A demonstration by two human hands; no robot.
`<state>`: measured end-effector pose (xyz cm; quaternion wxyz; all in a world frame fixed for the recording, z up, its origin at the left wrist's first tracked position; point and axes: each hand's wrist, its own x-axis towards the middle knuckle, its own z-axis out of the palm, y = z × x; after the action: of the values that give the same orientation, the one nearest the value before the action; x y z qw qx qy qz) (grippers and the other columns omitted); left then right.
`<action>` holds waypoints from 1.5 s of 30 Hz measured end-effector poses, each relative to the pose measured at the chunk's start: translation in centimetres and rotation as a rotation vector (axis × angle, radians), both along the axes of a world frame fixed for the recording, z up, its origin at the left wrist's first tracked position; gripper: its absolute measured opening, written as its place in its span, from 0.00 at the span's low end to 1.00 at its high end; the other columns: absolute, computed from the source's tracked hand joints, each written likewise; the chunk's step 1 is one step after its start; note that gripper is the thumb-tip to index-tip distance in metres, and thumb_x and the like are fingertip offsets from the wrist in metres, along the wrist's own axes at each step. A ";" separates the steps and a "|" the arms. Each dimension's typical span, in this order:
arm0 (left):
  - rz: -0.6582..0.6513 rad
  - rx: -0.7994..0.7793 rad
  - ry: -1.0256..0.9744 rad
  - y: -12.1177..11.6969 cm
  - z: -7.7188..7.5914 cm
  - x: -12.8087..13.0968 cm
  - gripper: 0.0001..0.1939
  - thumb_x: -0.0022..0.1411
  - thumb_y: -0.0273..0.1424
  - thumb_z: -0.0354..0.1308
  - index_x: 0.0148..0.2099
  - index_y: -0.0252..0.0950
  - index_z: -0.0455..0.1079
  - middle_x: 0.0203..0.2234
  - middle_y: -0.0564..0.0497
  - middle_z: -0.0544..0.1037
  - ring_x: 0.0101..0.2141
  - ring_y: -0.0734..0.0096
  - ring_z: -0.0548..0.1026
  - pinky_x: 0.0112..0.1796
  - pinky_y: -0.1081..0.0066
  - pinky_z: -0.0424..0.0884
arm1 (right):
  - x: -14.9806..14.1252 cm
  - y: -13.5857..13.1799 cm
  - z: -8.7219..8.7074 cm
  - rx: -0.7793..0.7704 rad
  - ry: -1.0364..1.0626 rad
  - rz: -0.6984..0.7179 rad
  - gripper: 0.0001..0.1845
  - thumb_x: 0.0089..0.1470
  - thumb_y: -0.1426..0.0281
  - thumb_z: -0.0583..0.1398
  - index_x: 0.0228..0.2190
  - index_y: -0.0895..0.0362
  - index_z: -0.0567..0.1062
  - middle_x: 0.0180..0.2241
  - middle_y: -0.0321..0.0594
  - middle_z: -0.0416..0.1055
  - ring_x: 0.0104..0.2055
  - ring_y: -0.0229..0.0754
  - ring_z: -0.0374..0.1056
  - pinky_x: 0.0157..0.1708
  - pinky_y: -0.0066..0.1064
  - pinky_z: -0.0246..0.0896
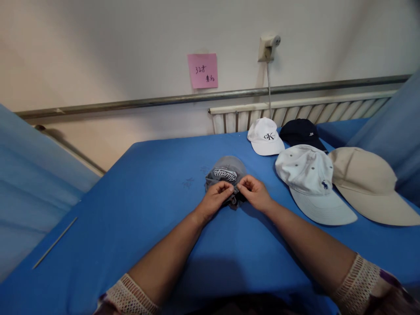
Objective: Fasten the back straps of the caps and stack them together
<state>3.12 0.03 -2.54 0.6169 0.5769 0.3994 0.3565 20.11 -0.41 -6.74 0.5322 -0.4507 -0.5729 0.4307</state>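
A grey cap (225, 171) with white lettering lies on the blue sheet (147, 205) in the middle of the bed. My left hand (215, 199) and my right hand (255, 191) meet at the cap's near edge. Both have their fingers pinched together on the cap's back strap. The strap itself is mostly hidden under my fingers.
Several other caps lie to the right: a white one with a black logo (265, 136), a dark navy one (302, 133), a pale blue one (310, 179) and a beige one (367, 181). A radiator (295, 113), rail and pink note (202, 70) line the wall.
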 end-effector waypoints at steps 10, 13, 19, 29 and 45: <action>-0.009 -0.011 0.013 -0.2 0.3 0.1 0.18 0.53 0.42 0.64 0.30 0.32 0.66 0.18 0.57 0.65 0.20 0.82 0.58 0.23 0.76 0.53 | -0.2 -0.2 0.1 0.014 -0.013 -0.025 0.14 0.53 0.57 0.59 0.28 0.55 0.67 0.20 0.29 0.61 0.21 0.33 0.55 0.20 0.26 0.50; -0.007 -0.010 0.017 -0.2 0.1 0.1 0.18 0.53 0.42 0.64 0.30 0.32 0.67 0.19 0.56 0.66 0.20 0.81 0.60 0.24 0.76 0.54 | -0.2 -0.3 0.3 0.004 0.004 -0.012 0.14 0.52 0.57 0.60 0.28 0.55 0.67 0.20 0.29 0.61 0.21 0.33 0.56 0.21 0.26 0.50; -0.007 -0.001 0.028 -0.1 0.0 0.0 0.18 0.53 0.42 0.64 0.30 0.32 0.67 0.19 0.56 0.66 0.21 0.81 0.60 0.24 0.76 0.54 | -0.2 -0.4 0.6 0.010 0.021 -0.024 0.14 0.52 0.58 0.60 0.28 0.55 0.66 0.20 0.29 0.61 0.21 0.33 0.55 0.22 0.26 0.50; -0.037 -0.093 -0.093 0.2 0.0 -0.4 0.18 0.48 0.37 0.69 0.37 0.32 0.70 0.26 0.53 0.73 0.25 0.79 0.68 0.28 0.75 0.62 | 0.7 -0.7 1.6 0.013 0.115 0.104 0.12 0.51 0.62 0.62 0.35 0.55 0.71 0.31 0.36 0.71 0.32 0.37 0.67 0.34 0.30 0.62; -0.020 -0.106 -0.101 0.0 0.1 -0.2 0.19 0.46 0.37 0.70 0.33 0.31 0.67 0.23 0.54 0.72 0.23 0.79 0.68 0.27 0.76 0.63 | 1.1 -0.7 1.9 -0.015 0.069 0.296 0.14 0.49 0.61 0.65 0.36 0.56 0.74 0.33 0.39 0.72 0.34 0.39 0.69 0.35 0.32 0.64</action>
<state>2.88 0.07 -2.44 0.6695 0.5288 0.3800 0.3574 21.16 -1.13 -4.80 0.4791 -0.3502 -0.6110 0.5240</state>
